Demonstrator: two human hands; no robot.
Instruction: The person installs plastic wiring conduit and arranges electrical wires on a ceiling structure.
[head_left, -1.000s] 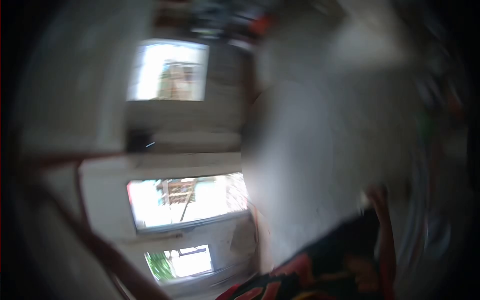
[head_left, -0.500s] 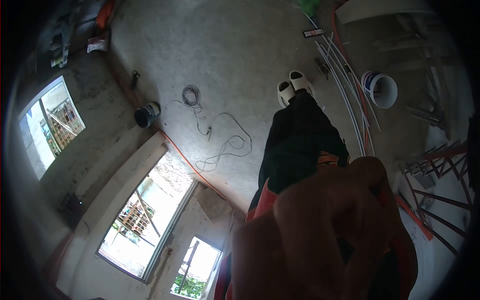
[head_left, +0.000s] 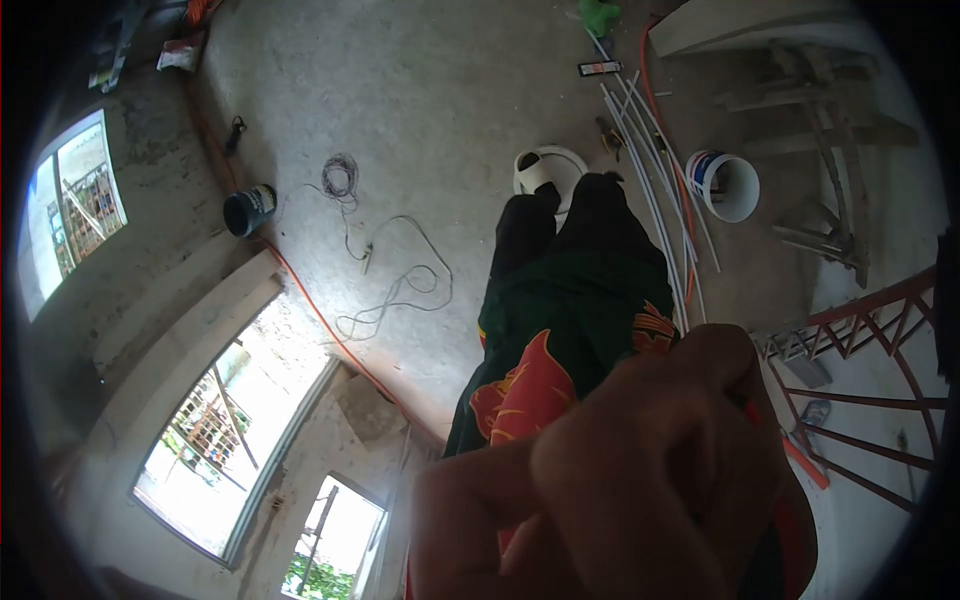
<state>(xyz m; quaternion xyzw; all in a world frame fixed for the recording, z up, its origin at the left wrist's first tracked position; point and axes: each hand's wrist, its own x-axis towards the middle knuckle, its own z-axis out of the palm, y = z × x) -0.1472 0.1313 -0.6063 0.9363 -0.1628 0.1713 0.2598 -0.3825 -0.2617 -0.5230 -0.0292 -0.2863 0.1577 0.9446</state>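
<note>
Close to the camera at the bottom, my right hand point(head_left: 610, 470) looms large and dark, its fingers bent inward. Whatever lies between the fingers, if anything, is hidden. The raised arm point(head_left: 735, 350) is bent behind it. My left hand does not show. Beyond the hand are my dark green shorts point(head_left: 560, 290) with a red and yellow flame pattern point(head_left: 535, 385). Farther down, one foot wears a pale slipper point(head_left: 535, 175), next to a round white rim point(head_left: 578, 165) on the floor.
White pipes point(head_left: 650, 170) lie to the right, near a white bucket point(head_left: 735, 190). A thin cable point(head_left: 430, 290) snakes over the concrete floor by a dark bucket point(head_left: 248, 210). An orange hose point(head_left: 320, 315) runs along the left wall. Red metal framework point(head_left: 870, 320) stands at right.
The view has shifted, so the floor items appear farther left. My legs have spread apart, and more of the flame pattern shows. My right hand stays close to the camera with bent fingers.
</note>
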